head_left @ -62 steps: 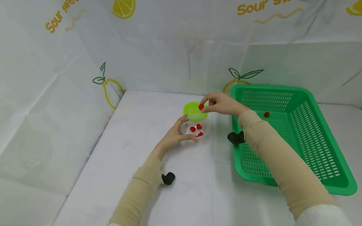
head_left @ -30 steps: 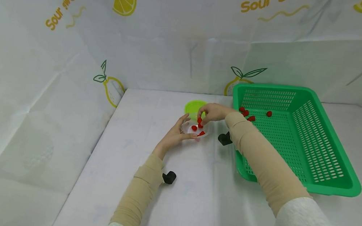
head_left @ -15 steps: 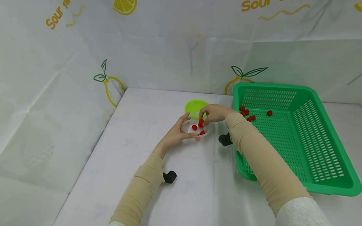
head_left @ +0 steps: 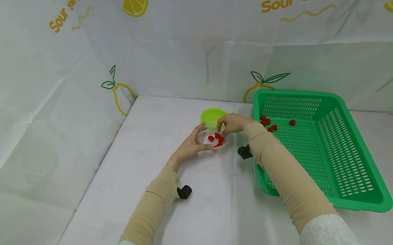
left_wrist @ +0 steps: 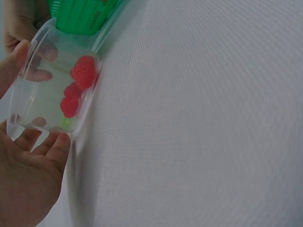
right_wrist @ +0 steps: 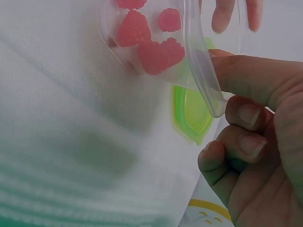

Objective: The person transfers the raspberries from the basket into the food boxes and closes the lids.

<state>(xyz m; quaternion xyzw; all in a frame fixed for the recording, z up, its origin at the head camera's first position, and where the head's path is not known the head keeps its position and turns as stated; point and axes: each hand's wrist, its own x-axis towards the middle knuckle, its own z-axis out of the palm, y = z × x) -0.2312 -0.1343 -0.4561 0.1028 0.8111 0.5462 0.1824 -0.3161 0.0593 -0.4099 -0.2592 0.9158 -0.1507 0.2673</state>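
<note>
A small clear plastic container stands on the white cloth, with several red raspberries at its bottom. My left hand grips it from the left, thumb on the near side and fingers on the far side. From the right, my right hand reaches over the rim. In the left wrist view its thumb and a fingertip show through the clear wall, apart from each other and above the raspberries. In the right wrist view its other fingers are curled outside the rim. No raspberry is visible between its fingertips.
A bright green lid lies just behind the container. On the right stands a large green plastic basket, with several raspberries near its left wall, partly behind the right arm, and one raspberry farther right.
My right hand has come down from above the lid into the container and let go of a raspberry, which now lies among the others. The left hand keeps its grip on the container.
</note>
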